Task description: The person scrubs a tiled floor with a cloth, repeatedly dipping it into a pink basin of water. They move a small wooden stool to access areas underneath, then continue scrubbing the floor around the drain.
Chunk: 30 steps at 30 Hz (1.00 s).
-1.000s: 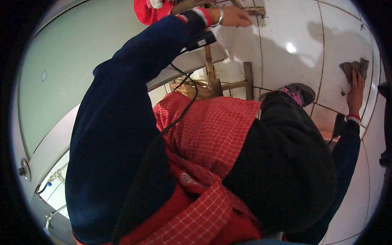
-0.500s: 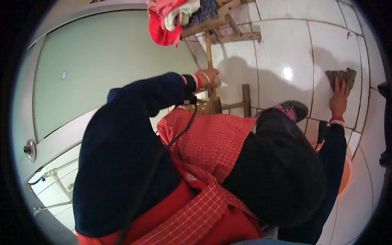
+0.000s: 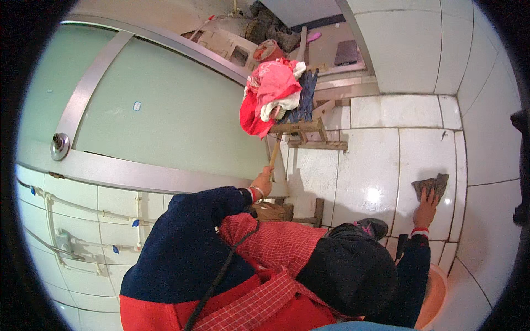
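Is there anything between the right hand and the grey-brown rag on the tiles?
Nothing visible: the fingers of the right hand lie directly on the rag, which is on the white floor. The orange basin is back by the right forearm, not between them.

no readable text, small white label (image 3: 137, 105) with blue edge on right frosted door pane (image 3: 182, 118), too small to make out, second tiny pale label (image 3: 49, 91) on left frosted pane (image 3: 52, 118), faint pale marks on pink cloth (image 3: 279, 83), cannot tell if lettering
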Tool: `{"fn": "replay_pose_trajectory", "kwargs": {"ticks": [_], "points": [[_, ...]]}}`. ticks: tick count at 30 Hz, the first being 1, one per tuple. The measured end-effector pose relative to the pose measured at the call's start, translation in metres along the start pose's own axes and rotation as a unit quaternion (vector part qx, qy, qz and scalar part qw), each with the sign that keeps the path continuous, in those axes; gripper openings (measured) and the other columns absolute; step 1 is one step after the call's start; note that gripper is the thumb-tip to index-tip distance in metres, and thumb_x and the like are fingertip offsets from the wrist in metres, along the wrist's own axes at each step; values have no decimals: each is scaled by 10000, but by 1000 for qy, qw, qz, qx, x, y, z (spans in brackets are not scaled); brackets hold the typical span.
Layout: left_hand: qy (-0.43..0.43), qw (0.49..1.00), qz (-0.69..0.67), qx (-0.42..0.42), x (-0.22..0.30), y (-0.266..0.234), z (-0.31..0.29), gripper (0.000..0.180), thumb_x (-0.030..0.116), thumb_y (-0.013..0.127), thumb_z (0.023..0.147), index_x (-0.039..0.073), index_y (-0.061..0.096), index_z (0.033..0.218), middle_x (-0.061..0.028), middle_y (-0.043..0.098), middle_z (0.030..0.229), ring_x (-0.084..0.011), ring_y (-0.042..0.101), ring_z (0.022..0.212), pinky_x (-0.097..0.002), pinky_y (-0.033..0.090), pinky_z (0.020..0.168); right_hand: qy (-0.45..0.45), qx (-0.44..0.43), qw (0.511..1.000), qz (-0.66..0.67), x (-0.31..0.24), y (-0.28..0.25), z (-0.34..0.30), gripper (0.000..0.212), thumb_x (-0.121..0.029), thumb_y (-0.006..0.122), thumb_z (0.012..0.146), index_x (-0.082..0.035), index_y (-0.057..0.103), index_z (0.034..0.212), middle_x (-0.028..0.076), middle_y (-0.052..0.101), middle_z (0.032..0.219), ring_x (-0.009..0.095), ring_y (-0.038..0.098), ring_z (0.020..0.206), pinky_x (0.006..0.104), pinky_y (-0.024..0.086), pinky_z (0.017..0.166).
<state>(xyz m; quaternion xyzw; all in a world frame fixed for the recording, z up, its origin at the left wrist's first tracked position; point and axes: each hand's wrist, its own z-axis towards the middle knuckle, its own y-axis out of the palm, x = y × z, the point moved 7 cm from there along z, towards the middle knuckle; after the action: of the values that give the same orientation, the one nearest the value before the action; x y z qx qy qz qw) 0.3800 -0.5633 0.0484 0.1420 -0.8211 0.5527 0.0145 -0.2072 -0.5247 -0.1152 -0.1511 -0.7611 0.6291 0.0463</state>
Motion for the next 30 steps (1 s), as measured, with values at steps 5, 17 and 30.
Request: {"fn": "replay_pose_trajectory", "kwargs": {"ticks": [5, 17, 30], "points": [[-67, 992, -81, 64, -2, -32, -20, 680, 22, 473, 791, 157, 147, 1372, -270, 573, 797, -436, 591, 759, -467, 462, 696, 11, -22, 1000, 13, 2, 2, 0, 767, 51, 550, 751, -239, 283, 1409, 68, 197, 1480, 350, 255, 1319, 439, 383, 983], [-72, 984, -110, 123, -19, -87, -22, 441, 161, 525, 832, 28, 427, 1242, -250, 596, 996, -397, 585, 904, -419, 463, 788, 46, -98, 994, 27, 6, -16, -7, 630, -34, 605, 745, -262, 446, 1310, 66, 342, 1398, 358, 375, 1223, 431, 495, 856], [-217, 911, -350, 39, -16, -68, -17, 302, 110, 522, 807, 57, 530, 1105, -159, 583, 751, -276, 591, 580, -401, 494, 474, 15, -117, 947, 300, 41, -8, -69, 368, 34, 469, 776, -67, 625, 1093, 125, 653, 1012, 240, 625, 902, 328, 491, 796]]}}
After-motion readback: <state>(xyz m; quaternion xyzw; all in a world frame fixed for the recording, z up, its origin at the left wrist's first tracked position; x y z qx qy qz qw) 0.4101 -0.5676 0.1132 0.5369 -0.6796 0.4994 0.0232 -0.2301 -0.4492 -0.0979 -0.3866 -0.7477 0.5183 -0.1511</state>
